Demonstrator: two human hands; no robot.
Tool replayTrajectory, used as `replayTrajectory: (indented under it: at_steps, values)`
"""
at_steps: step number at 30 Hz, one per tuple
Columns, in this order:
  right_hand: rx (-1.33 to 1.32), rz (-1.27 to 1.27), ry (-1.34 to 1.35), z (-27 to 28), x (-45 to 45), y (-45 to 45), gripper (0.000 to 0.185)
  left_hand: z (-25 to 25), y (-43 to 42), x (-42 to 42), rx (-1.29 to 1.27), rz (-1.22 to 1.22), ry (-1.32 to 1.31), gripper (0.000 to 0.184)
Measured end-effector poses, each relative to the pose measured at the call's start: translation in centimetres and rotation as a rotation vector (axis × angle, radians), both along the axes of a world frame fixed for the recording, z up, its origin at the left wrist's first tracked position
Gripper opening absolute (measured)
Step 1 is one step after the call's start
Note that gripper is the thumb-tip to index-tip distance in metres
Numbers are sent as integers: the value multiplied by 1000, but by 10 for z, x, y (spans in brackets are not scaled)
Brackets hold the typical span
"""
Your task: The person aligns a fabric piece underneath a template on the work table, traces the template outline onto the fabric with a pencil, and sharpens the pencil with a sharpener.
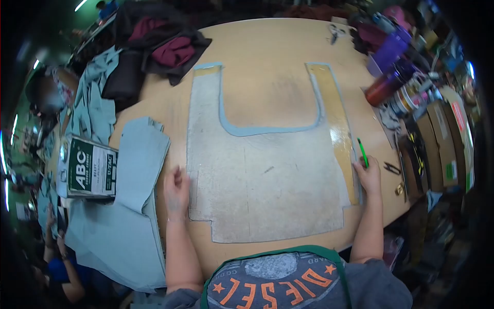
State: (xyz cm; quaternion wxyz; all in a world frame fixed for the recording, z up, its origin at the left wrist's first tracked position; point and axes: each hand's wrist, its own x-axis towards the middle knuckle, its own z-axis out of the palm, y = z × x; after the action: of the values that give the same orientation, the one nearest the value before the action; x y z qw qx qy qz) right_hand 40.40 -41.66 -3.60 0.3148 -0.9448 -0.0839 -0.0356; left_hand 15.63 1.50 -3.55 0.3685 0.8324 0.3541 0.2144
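A large grey-white cutting template (267, 180) with a U-shaped cutout lies flat in front of me. Yellowish tape (339, 139) covers its right strip. Light blue fabric (272, 131) shows from under the template along the cutout and the top ends. My right hand (368, 172) grips a bright green pen (363, 152), tip pointing up and away, beside the template's right edge. At the left edge, my left hand (176, 188) rests with its fingers loosely bent, and nothing shows in them.
Stacked light blue fabric (136, 170) and an ABC-labelled can (91, 167) are on the left. Dark and maroon cloth (172, 51) lies behind. Bottles (389, 80), small snips (392, 168) and cardboard (437, 144) line the right. Another person (67, 273) is at lower left.
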Motion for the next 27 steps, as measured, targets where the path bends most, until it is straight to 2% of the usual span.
replayTrajectory:
  at_steps: [3, 6, 9, 27]
  values:
    - [-22, 2, 0, -2, -8, 7, 33, -2, -21, -28, -102, -4, 30, 43]
    - [-20, -3, -108, -10, -9, 15, 34, 0, -33, -32, -213, 22, 19, 45]
    - [-10, -33, -107, -14, -9, 18, 35, -25, -21, -29, 102, -23, 75, 46]
    - [-163, -61, -71, -25, 4, 18, 42, -30, -16, -23, 220, -2, 66, 45]
